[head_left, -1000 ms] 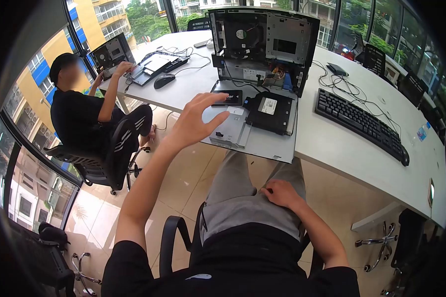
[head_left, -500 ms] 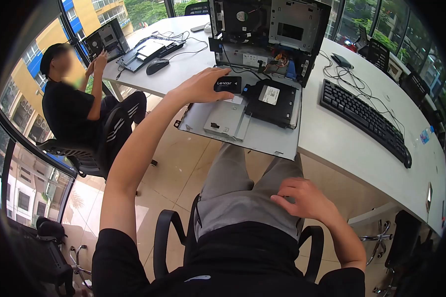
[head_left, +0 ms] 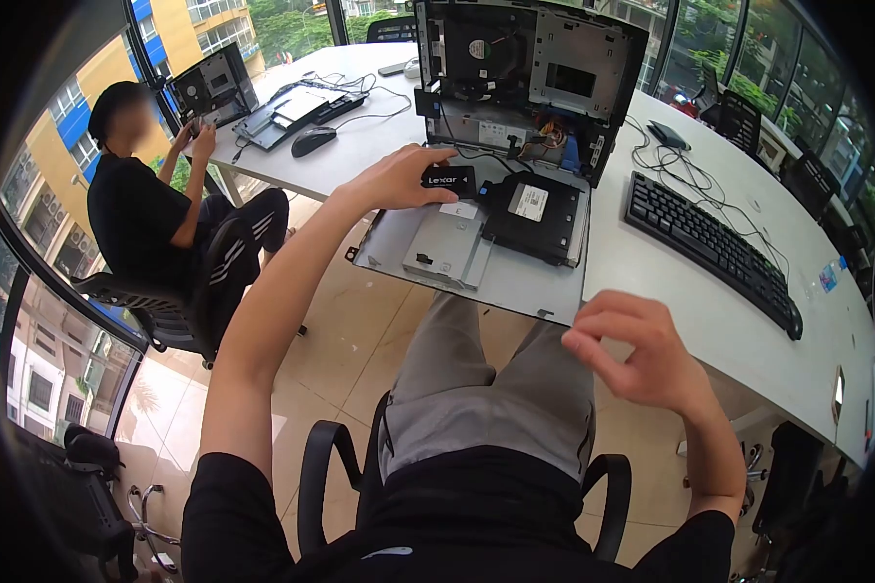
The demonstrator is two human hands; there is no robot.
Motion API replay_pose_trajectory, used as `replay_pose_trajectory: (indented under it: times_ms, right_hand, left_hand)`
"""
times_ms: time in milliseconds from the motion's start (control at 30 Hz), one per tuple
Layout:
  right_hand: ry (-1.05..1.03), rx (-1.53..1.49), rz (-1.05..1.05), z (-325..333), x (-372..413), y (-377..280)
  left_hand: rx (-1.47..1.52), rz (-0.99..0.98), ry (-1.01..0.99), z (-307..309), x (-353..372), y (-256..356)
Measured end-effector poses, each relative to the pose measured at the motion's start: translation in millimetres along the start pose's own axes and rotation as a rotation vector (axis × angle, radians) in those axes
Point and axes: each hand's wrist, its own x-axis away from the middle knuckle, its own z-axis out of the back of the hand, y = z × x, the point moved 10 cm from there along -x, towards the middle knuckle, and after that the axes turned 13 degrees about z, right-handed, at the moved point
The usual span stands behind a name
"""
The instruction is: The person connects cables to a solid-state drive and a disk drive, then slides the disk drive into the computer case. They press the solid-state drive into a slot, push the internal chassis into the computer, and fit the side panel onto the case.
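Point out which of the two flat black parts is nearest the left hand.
The small black rectangular slab lettered Lexar, right at the left hand; the larger, white-labelled black box lies farther right.

Office with white desk [head_left: 617,248], office chairs [head_left: 165,301]

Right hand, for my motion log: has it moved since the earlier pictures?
Yes: against the white table, the right hand has moved from the lap rightward, toward its near edge.
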Motion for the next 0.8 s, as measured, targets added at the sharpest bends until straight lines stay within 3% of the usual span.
replay_pose_trajectory:
  times_ms: [267,533,800]
  right_hand:
    - [0.114,0.187,-0.143,25.7,-45.5,80.1]
    - [0.09,0.337,-0.299,-3.5,-90.0,180.0]
    - [0.088,0.452,-0.422,-17.0,-117.7,201.0]
  left_hand:
    - [0.083,-0.054,0.083,7.4,-1.2,-9.0]
    - [0.479,0.004,0.118,16.4,-2.5,-15.9]
    - [0.772,-0.023,0.1,20.2,0.3,-10.2]
